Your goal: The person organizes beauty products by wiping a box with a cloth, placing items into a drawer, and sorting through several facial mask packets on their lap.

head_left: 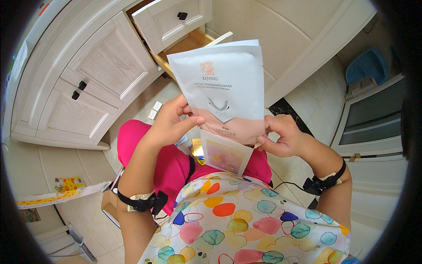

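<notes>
I hold a flat white and pale pink sachet (224, 88) upright in front of me. My left hand (171, 123) pinches its lower left edge and my right hand (281, 134) pinches its lower right corner. A smaller pink and yellow packet (224, 156) lies behind the sachet's bottom edge, resting on my lap. Both wrists wear black straps.
A white cabinet (96, 79) with black knobs stands to the left. Its drawer (176, 26) is pulled open behind the sachet. A colourful box (66, 187) lies on the tiled floor at the left. A glass-fronted unit (373, 119) and a blue basin (367, 66) sit at the right.
</notes>
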A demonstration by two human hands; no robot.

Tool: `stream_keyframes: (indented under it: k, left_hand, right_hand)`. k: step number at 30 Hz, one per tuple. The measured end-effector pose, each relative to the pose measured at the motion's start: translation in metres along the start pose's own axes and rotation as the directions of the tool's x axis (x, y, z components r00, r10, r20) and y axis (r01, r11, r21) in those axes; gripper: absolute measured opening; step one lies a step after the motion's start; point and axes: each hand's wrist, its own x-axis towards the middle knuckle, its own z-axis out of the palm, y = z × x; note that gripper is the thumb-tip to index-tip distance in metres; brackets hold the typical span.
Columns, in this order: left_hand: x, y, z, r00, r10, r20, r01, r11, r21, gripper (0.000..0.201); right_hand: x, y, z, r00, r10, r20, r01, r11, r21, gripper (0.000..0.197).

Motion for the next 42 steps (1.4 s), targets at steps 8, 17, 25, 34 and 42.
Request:
stream_keyframes:
  k: [8,17,25,34,42]
  left_hand:
    - [-0.006,-0.002,-0.007,0.997,-0.057,0.046,0.058,0.998,-0.035,0.046]
    - [-0.006,-0.005,-0.008,0.997,-0.036,0.072,0.039,0.999,-0.035,0.039]
    - [-0.008,-0.001,-0.008,0.993,-0.098,0.061,0.099,0.995,-0.015,0.037]
    - [-0.011,-0.006,-0.009,0.984,-0.120,0.129,0.125,0.992,-0.034,0.037]
    - [-0.015,-0.003,-0.011,0.982,-0.144,0.120,0.148,0.988,-0.033,0.036]
  right_hand:
    - [0.004,-0.006,-0.006,0.991,-0.012,0.133,0.010,1.000,0.019,0.008]
    - [0.014,-0.010,-0.014,0.976,0.021,0.218,-0.014,0.999,-0.031,0.003]
    - [0.021,-0.013,-0.018,0.952,0.068,0.297,-0.051,0.997,-0.064,0.004]
    - [0.030,-0.012,-0.018,0.919,-0.028,0.393,0.122,0.969,-0.217,0.009]
    - [0.032,-0.022,-0.017,0.873,0.198,0.445,-0.187,0.980,-0.070,0.017]
